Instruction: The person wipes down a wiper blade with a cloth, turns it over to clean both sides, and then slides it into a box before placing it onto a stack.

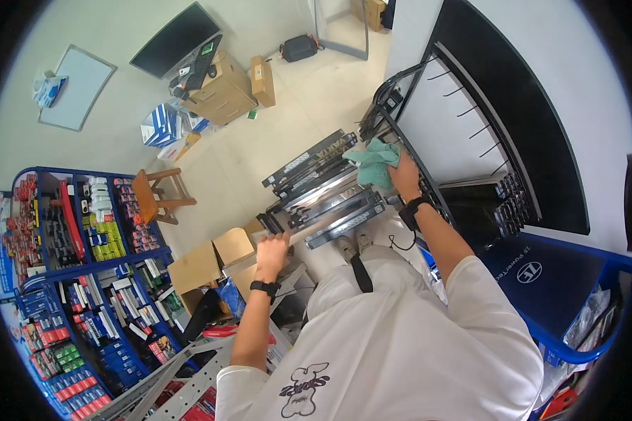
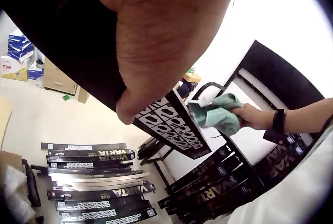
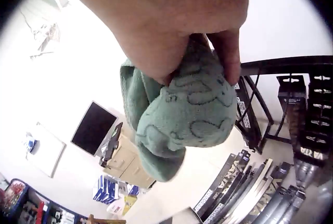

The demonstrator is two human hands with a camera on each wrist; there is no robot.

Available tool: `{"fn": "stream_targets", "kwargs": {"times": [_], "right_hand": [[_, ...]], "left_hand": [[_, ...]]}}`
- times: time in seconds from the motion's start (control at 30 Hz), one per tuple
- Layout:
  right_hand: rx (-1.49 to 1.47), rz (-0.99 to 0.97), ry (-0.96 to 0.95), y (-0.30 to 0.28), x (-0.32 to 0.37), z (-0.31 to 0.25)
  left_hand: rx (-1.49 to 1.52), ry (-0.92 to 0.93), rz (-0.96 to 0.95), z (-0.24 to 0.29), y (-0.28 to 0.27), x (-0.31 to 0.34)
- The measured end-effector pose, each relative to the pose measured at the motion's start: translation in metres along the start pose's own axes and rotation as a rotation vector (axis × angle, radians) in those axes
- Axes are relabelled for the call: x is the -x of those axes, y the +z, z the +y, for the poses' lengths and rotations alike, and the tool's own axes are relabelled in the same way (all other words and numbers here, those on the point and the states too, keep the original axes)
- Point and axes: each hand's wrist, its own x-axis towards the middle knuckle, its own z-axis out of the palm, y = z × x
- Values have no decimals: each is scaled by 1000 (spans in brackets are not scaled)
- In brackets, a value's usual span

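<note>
My left hand (image 1: 272, 254) grips one end of a long, flat black panel with rows of white printed shapes (image 2: 171, 126). In the left wrist view the thumb lies along the panel, and the other fingers are hidden. My right hand (image 1: 404, 177) holds a bunched green cloth (image 1: 374, 161) between thumb and fingers. Dark line drawings show on this cloth in the right wrist view. From the left wrist, the cloth appears right at the far end of the panel. More black panels, some lettered VARTA (image 2: 99, 156), lie side by side on the floor below.
To the right stands a black display rack (image 1: 470, 119) with hooks, near a blue bin (image 1: 576, 354). Stocked blue shelves (image 1: 95, 266) and a wooden stool (image 1: 160, 196) are on the left. An opened cardboard box (image 1: 193, 270) sits near my left arm. Drawers (image 1: 221, 95) stand farther back.
</note>
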Motion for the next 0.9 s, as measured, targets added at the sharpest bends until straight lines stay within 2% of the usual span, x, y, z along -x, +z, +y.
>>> {"fn": "stream_targets", "kwargs": {"times": [0.1,0.23,0.3,0.33,0.4,0.53,0.6,0.83,0.9], "right_hand": [[-46,26,107,-6,-18,-7],[-54,64,240,5,-40,14],[13,17,383,6,-48,19],[14,17,386,11,-53,33],[38,-34,572,21,-58,51],[151,0,581,15,-53,48],[232,39,499,6,-50,35],[246,221,359,-1,-44,23],[308,287,119,-3,-39,25]], "left_hand": [[-10,-3,-44,4,-1,-1],[21,-12,-53,12,-4,-4],[17,-13,-64,12,-6,-5],[20,-11,-71,13,-6,-7],[26,-7,-66,13,-6,-9],[34,14,-59,14,-10,-15],[28,22,-49,16,-9,-18],[45,56,-35,17,-7,-30],[45,72,-33,17,-7,-33]]}}
